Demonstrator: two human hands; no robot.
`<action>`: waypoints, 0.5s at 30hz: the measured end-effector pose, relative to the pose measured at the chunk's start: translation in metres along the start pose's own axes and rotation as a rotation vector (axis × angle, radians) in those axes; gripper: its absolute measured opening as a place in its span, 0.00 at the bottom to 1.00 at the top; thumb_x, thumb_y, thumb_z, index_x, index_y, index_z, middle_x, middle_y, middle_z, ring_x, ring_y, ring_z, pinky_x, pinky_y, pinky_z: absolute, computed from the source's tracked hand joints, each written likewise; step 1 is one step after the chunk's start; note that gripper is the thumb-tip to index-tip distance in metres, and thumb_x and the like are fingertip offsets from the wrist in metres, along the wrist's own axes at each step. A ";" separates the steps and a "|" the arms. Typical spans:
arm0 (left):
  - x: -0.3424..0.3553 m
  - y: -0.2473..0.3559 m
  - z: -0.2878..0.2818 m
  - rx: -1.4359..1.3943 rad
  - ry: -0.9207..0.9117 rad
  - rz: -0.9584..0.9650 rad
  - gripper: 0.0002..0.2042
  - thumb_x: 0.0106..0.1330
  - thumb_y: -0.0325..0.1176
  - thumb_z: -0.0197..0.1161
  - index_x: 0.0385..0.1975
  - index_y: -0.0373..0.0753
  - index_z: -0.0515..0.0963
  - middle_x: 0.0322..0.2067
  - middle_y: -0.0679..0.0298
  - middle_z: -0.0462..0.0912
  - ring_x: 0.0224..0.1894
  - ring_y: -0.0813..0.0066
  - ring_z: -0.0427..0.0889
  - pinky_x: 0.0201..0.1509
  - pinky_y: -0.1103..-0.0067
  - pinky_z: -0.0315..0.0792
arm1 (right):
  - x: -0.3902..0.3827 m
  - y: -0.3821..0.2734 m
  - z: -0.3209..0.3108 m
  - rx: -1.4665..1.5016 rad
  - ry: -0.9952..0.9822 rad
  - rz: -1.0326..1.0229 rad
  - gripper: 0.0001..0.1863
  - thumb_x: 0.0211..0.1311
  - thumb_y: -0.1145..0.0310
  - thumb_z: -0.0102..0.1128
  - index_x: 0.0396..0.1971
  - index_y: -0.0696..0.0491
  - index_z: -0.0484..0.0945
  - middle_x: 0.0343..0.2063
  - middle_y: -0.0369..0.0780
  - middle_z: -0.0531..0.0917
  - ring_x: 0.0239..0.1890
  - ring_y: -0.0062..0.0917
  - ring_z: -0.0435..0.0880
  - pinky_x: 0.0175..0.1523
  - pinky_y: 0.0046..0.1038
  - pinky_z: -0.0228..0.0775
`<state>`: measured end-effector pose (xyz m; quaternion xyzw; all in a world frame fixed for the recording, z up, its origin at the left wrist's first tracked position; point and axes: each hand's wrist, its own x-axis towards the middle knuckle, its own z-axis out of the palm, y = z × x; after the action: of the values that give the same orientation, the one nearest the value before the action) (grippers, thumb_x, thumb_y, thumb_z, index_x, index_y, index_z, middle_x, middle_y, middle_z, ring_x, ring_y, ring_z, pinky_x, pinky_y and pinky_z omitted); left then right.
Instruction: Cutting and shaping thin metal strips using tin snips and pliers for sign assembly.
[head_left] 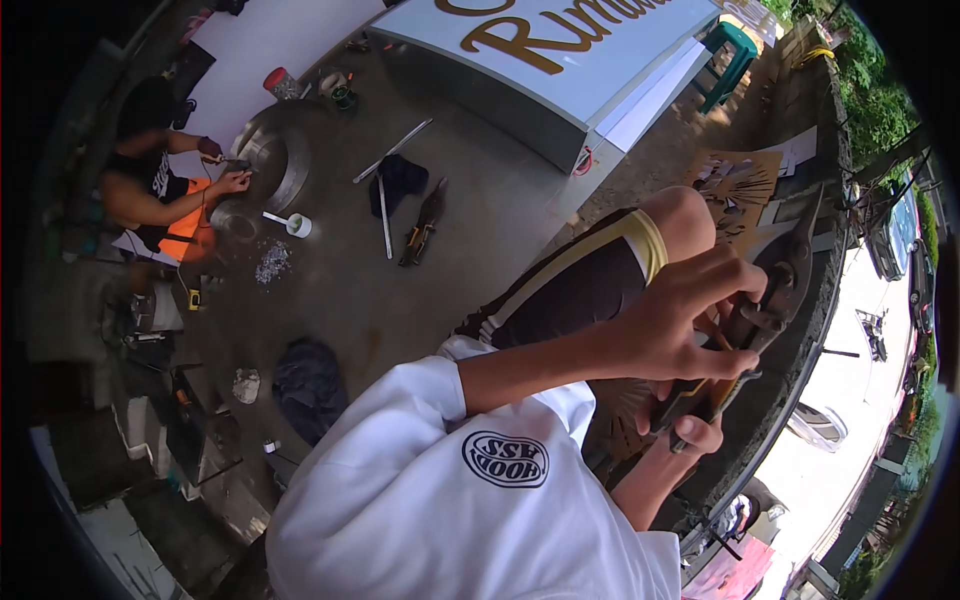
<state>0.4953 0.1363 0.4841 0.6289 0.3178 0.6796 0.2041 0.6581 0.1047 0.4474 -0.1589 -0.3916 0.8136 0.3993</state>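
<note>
My left hand (pixel 710 315) grips the upper part of a pair of dark tin snips (pixel 775 285) with yellow-and-black handles, fingers curled around the pivot area, beside my raised knee. My right hand (pixel 685 435) is closed on the handles lower down, its fingers partly hidden. The snips' long blades point up and to the right. A second pair of snips (pixel 433 215) lies on the grey floor near two metal strips (pixel 390 235) and a dark cloth (pixel 402 185).
A co-worker (pixel 150 195) works at the left by a metal ring (pixel 280 150), near a white cup (pixel 297 225). A large sign box (pixel 540 100) stands at the back, a green stool (pixel 732 50) beside it. Cardboard (pixel 730 170) lies to the right, inside a concrete edge (pixel 805 370).
</note>
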 end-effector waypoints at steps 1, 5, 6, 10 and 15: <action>0.002 0.004 -0.006 -0.043 -0.049 -0.085 0.25 0.54 0.35 0.77 0.47 0.38 0.70 0.39 0.64 0.71 0.37 0.76 0.78 0.31 0.83 0.80 | 0.003 0.004 0.001 0.021 -0.016 -0.034 0.45 0.41 0.64 0.68 0.61 0.66 0.59 0.33 0.48 0.73 0.34 0.30 0.78 0.21 0.27 0.84; -0.001 0.014 -0.018 -0.077 -0.018 -0.180 0.21 0.53 0.31 0.75 0.42 0.38 0.70 0.35 0.63 0.69 0.33 0.70 0.76 0.35 0.75 0.75 | 0.005 0.010 0.003 0.020 -0.033 0.060 0.45 0.40 0.64 0.69 0.61 0.65 0.60 0.33 0.48 0.73 0.34 0.30 0.78 0.21 0.28 0.85; -0.004 0.011 -0.020 -0.089 0.023 -0.157 0.21 0.54 0.31 0.74 0.42 0.38 0.70 0.36 0.63 0.69 0.33 0.70 0.75 0.34 0.75 0.74 | 0.006 0.015 0.002 0.036 -0.039 0.047 0.45 0.40 0.64 0.69 0.60 0.66 0.60 0.33 0.49 0.73 0.33 0.31 0.78 0.21 0.28 0.85; 0.001 -0.001 -0.029 -0.056 0.048 -0.204 0.20 0.57 0.30 0.74 0.45 0.38 0.71 0.39 0.66 0.71 0.40 0.77 0.79 0.34 0.84 0.84 | 0.022 0.019 -0.011 0.152 -0.106 0.010 0.46 0.39 0.63 0.71 0.60 0.66 0.60 0.34 0.50 0.74 0.31 0.34 0.81 0.21 0.30 0.87; 0.007 -0.011 -0.061 0.031 0.221 -0.197 0.19 0.53 0.26 0.76 0.41 0.36 0.73 0.37 0.64 0.73 0.34 0.77 0.81 0.37 0.81 0.83 | 0.057 0.020 0.018 0.161 -0.010 0.180 0.43 0.38 0.70 0.72 0.57 0.67 0.62 0.35 0.50 0.75 0.28 0.36 0.83 0.28 0.33 0.86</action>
<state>0.4332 0.1384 0.4811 0.5190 0.4090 0.7165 0.2238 0.6017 0.1322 0.4468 -0.1569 -0.3110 0.8758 0.3342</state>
